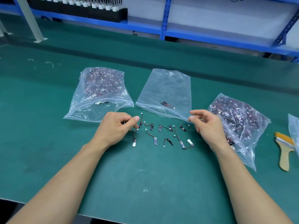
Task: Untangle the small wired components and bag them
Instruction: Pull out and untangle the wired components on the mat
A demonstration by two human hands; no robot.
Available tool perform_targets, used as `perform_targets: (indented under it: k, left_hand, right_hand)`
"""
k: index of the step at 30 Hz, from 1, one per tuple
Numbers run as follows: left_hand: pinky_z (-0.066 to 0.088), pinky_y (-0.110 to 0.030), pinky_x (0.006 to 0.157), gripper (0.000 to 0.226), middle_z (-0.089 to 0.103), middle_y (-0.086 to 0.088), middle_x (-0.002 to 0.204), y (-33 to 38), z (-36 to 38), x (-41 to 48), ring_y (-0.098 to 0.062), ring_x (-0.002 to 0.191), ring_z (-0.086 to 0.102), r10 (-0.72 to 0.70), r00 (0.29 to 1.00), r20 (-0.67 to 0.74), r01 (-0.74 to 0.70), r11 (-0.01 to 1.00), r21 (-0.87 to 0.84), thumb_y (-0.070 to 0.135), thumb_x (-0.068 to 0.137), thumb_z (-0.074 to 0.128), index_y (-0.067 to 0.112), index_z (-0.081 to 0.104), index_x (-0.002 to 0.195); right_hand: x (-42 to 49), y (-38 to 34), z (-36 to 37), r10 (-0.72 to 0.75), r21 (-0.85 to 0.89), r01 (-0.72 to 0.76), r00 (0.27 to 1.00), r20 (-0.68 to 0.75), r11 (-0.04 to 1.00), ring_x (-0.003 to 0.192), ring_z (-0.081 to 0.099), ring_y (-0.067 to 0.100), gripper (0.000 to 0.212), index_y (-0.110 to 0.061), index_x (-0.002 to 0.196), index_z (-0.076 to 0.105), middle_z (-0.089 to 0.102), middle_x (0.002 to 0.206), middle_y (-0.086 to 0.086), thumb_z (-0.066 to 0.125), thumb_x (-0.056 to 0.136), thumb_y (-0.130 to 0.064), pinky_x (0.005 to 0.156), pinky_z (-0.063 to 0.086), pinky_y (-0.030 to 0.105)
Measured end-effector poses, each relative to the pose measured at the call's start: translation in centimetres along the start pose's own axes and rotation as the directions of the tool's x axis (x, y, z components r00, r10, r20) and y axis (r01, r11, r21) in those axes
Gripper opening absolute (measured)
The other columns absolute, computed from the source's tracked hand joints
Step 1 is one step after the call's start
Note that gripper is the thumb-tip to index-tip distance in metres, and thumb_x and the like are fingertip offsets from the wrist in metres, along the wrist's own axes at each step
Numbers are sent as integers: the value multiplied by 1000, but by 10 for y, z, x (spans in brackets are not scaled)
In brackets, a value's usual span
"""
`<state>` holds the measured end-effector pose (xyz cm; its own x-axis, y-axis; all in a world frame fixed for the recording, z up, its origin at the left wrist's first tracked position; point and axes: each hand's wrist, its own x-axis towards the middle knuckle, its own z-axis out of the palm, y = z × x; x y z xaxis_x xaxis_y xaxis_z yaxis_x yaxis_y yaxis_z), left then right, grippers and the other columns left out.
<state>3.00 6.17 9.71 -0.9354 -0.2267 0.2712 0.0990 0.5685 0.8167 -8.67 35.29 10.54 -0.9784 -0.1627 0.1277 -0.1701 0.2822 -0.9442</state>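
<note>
Several small wired components (168, 141) lie spread out in two loose rows on the green mat between my hands. My left hand (116, 128) is curled, its thumb and forefinger pinching the leftmost component (140, 124) of the back row. My right hand (208, 126) pinches the near right corner of a nearly empty clear bag (166, 88), which holds one component (167, 104). A full bag of tangled components (103, 84) lies at the left. Another full bag (237, 117) lies at the right, its plastic draped over my right wrist.
A wooden-handled brush (284, 149) lies at the far right beside the edge of another plastic bag (293, 126). Blue shelving (163, 18) with a black tray of white parts (80, 7) runs along the back. The mat's front edge (80, 214) is close to my body.
</note>
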Motion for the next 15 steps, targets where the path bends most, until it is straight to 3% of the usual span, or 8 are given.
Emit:
perform_targets:
  k: [3,8,15]
  left_hand:
    - [31,-16,53,34,58,7,57,-2,1,0,-8,53,42,-1,1000,-3,1,1000,5,38,95,65,29,74,63]
    - [32,-13,52,34,58,11,56,-5,2,2,-7,52,45,4,1000,-10,-4,999,32,34,95,66,28,74,63]
    - [30,-12,50,34,58,9,55,-5,3,2,-7,52,45,-3,1000,-17,3,1000,4,45,91,61,30,74,64]
  right_hand:
    - [-1,6,-5,-31,-81,32,999,23,996,55,45,10,13,-25,91,74,67,73,-11,76,87,-12,56,41,16]
    - [-5,11,1,-117,-329,148,987,114,933,47,39,6,24,-32,79,71,69,68,-15,79,80,-10,54,39,17]
    - [-6,15,2,-158,-382,184,982,99,906,46,43,6,16,-24,83,75,68,67,-15,79,79,-10,55,37,13]
